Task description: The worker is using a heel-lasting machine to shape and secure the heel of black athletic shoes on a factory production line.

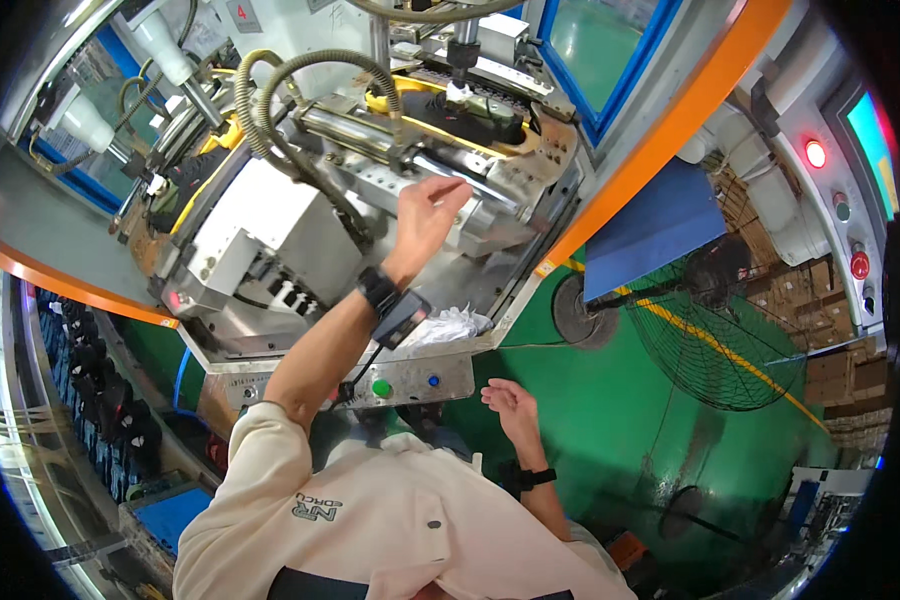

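Note:
My left hand reaches into a machine, over its metal cylinder. Its fingertips and thumb are drawn together in a pinch; whatever may be between them is too small to make out. Lower and to the right, my right hand hangs beside the control panel with its fingers apart and nothing in it. Behind my left hand, a dark shoe sits in the right station under a vertical rod. Another dark shoe is in the left station. A white crumpled cloth lies on the machine's front ledge.
An orange frame post rises right of the machine. A floor fan stands on the green floor, near a blue board. At far right is a control box with a lit red lamp. Several dark shoes line a left rack.

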Action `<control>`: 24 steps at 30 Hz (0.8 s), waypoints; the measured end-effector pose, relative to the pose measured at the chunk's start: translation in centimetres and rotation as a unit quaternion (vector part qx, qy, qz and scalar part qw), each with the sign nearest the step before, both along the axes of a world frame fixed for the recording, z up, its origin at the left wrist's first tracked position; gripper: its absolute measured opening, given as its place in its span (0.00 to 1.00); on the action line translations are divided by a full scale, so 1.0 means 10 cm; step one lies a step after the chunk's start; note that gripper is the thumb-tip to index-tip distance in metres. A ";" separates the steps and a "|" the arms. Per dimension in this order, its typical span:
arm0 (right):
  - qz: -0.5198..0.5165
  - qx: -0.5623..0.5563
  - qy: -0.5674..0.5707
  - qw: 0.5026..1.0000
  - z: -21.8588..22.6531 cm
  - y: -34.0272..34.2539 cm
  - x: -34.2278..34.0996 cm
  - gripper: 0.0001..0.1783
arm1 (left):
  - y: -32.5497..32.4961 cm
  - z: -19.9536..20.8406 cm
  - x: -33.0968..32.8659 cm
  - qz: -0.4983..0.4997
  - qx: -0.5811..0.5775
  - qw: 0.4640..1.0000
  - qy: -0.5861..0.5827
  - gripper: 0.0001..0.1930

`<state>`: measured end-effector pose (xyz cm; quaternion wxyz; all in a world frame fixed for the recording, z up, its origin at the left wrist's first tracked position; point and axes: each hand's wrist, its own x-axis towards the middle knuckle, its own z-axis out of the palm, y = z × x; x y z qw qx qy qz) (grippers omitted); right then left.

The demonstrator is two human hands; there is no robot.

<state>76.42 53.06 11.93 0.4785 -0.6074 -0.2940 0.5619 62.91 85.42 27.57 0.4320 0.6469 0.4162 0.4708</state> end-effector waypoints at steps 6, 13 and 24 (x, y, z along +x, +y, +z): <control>-0.050 -0.014 0.029 0.998 0.19 -0.11 0.01 0.15 | 0.42 -0.23 0.06 0.101 0.002 0.982 0.159 0.23; -0.068 0.000 0.057 0.996 0.25 -0.05 -0.02 0.15 | 0.45 -0.34 -0.39 0.177 -0.062 0.913 0.363 0.37; 0.026 0.085 0.127 0.988 0.85 0.94 -0.55 0.13 | 0.30 -0.87 -1.66 0.367 -0.083 0.885 0.272 0.33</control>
